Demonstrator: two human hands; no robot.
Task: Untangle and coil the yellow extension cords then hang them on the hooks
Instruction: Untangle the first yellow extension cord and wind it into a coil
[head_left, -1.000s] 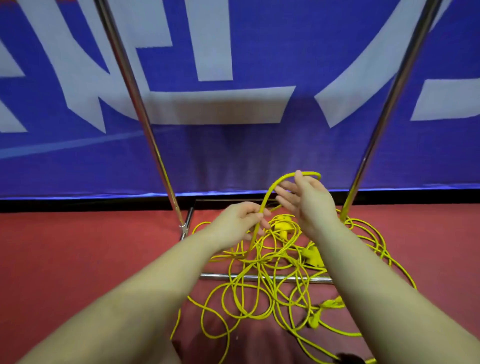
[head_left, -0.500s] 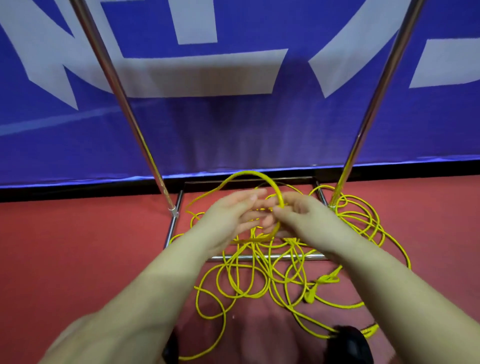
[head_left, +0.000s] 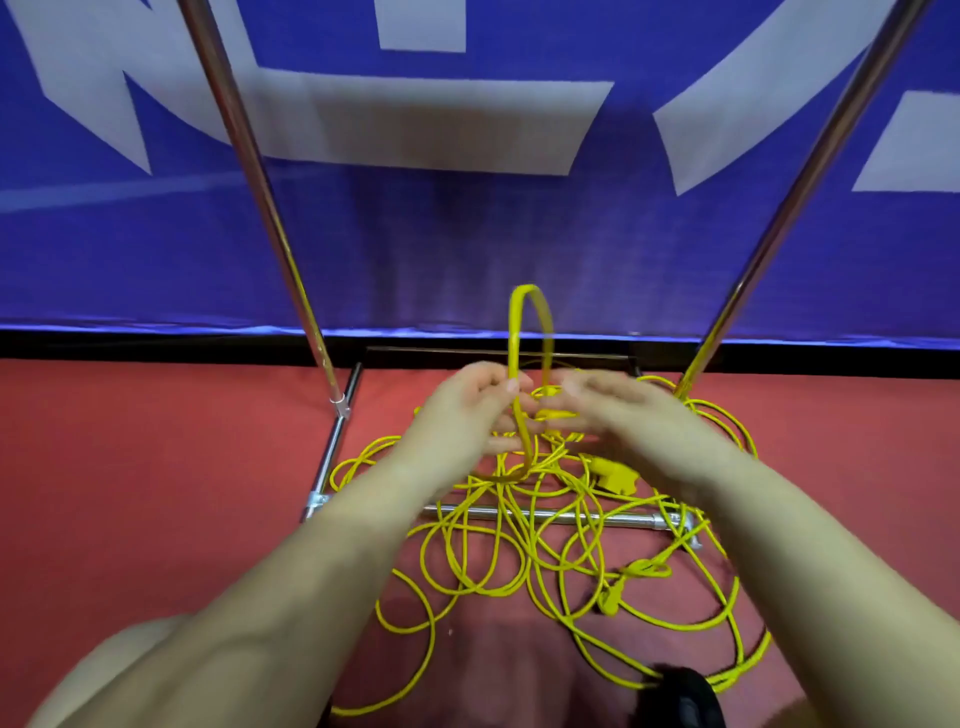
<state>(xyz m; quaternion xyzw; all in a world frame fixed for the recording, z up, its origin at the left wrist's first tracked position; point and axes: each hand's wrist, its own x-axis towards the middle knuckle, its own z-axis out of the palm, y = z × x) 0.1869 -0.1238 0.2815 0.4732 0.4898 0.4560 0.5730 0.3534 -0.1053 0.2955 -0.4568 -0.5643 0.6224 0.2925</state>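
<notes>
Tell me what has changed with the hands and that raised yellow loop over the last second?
The right hand dropped from the top of the loop and came in beside the left hand. The loop narrowed from a wide arch to a tall, upright one, gripped by the left fingers. The cord pile on the floor and the metal rack stayed put.

cords (head_left: 519, 540) sprawl over the rack's front bar (head_left: 545, 517); bare red floor (head_left: 156, 493) left of the bar.

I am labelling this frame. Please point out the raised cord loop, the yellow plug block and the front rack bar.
raised cord loop (head_left: 531, 292): head view, top of arch.
yellow plug block (head_left: 615, 477): head view, body.
front rack bar (head_left: 550, 516): head view, bare middle.
</notes>
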